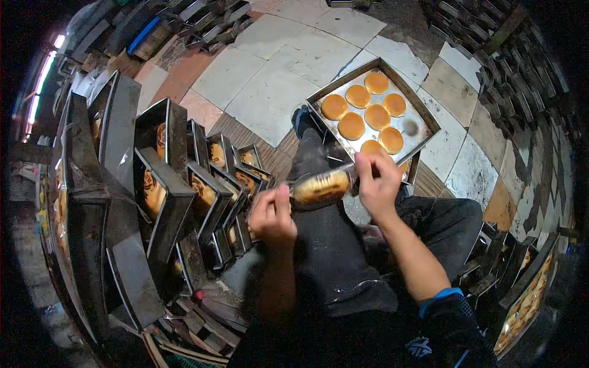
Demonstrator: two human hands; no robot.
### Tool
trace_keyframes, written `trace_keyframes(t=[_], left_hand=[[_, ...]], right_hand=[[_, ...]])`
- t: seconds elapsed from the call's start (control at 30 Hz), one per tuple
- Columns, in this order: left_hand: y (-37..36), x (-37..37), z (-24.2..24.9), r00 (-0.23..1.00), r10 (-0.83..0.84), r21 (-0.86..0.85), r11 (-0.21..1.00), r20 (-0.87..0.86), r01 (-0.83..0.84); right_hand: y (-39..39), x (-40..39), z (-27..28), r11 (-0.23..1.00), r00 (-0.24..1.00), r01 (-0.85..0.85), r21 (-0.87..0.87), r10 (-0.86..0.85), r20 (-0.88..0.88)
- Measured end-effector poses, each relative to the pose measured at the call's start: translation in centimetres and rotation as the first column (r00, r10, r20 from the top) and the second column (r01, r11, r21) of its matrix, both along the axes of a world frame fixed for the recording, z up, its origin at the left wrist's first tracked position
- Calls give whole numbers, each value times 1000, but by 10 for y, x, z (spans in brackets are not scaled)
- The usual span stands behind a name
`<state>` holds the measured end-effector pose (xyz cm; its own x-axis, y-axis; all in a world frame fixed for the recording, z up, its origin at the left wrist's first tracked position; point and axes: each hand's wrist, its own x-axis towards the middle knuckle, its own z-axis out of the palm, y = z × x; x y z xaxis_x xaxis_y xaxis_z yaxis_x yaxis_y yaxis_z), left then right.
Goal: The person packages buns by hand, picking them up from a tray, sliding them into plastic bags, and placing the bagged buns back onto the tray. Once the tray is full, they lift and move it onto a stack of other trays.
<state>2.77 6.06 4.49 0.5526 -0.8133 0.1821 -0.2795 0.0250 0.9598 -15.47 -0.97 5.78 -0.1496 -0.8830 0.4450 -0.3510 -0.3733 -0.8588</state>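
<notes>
Between my two hands hangs a small bread loaf (321, 187) with dark brown streaks on top, seemingly wrapped in clear plastic and blurred by motion. My left hand (273, 216) is closed with thumb and fingers pinched at the loaf's left end. At its right end, my right hand (378, 189) pinches what looks like the wrapper. Both hands are above my lap. Just beyond my right hand sits a square metal tray (402, 127) holding several round golden buns (358, 96); my forearm and hand cover part of its near corner.
Stacked dark metal loaf tins (175, 199) crowd my left side, several with streaked loaves inside. More tins (512, 98) are piled at the far right. Near my right knee stand further tins and a tray of bread pieces (524, 306). Worn tiles (276, 80) cover the floor.
</notes>
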Motion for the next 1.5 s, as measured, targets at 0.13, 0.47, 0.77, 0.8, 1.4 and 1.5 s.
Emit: trace_keyframes(t=[0.13,0.47,0.77,0.8,1.4,1.5], left_hand=[[72,7,7,995,-103,232,967,-17,104],[73,0,53,960,-63,111,993,273,33],[1,0,24,974,-180,170,964,-137,202],[0,-4,13,967,-234,174,953,-97,248],[35,-129,-48,485,-831,452,555,272,698],[37,-127,-40,526,-812,413,583,254,700]], right_hand=[[96,-5,-25,925,999,47,378,-52,3],[80,-44,27,897,889,-400,189,430,-158],[-8,-78,-72,568,926,-315,760,10,377],[-25,-95,-87,549,905,-271,790,-133,403],[107,-149,-27,686,782,-371,626,594,-187],[119,-148,-25,845,856,-257,469,424,-296]])
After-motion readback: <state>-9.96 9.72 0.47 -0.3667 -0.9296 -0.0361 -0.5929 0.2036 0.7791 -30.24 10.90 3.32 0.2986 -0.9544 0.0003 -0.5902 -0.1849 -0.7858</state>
